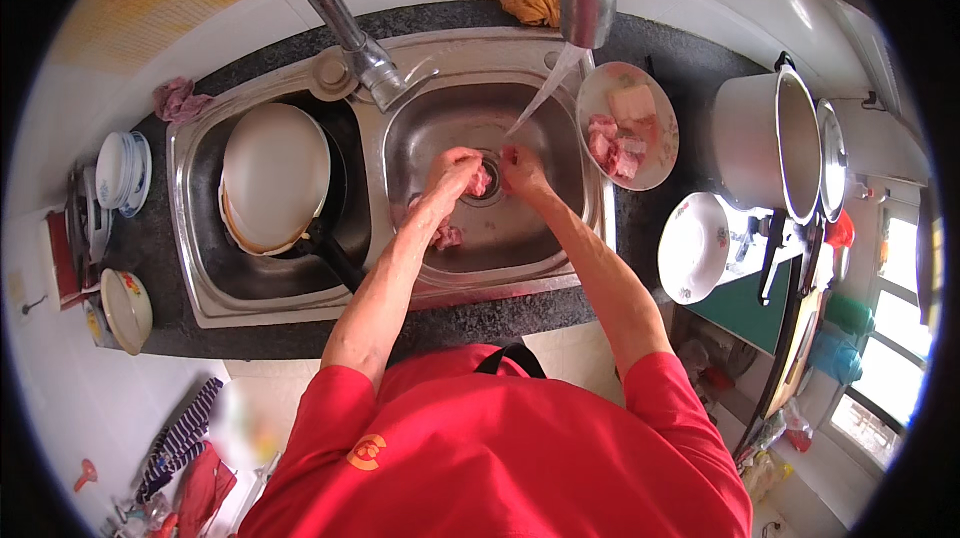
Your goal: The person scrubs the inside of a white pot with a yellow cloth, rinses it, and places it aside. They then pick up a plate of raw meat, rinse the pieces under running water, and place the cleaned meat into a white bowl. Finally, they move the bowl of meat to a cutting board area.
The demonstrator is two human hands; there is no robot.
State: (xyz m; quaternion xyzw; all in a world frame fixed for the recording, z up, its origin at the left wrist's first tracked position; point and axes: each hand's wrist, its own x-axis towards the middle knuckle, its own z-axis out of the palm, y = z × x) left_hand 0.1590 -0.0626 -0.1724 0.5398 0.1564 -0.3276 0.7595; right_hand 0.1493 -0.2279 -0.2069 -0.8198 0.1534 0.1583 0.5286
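Both my hands are low in the right basin of a stainless steel double sink (551, 238), at either side of the drain (487, 189). My left hand (452, 166) grips a piece of raw meat (478, 179). Between the fingers of my right hand (523, 170) something reddish, perhaps meat, partly shows. More raw meat (448, 237) lies on the basin floor beside my left forearm, which hides part of it. Water runs from a curved metal faucet (589, 12) behind my hands. On the sink's right edge stands a plate (652, 174) with several chunks of raw meat.
In the left basin sit a frying pan (334, 256) and a round pale lid or dish (277, 170). A second metal spout (367, 61) hangs above the divider. A large pressure cooker pot (750, 140) and a white bowl (686, 249) stand at right, stacked dishes (120, 170) at left.
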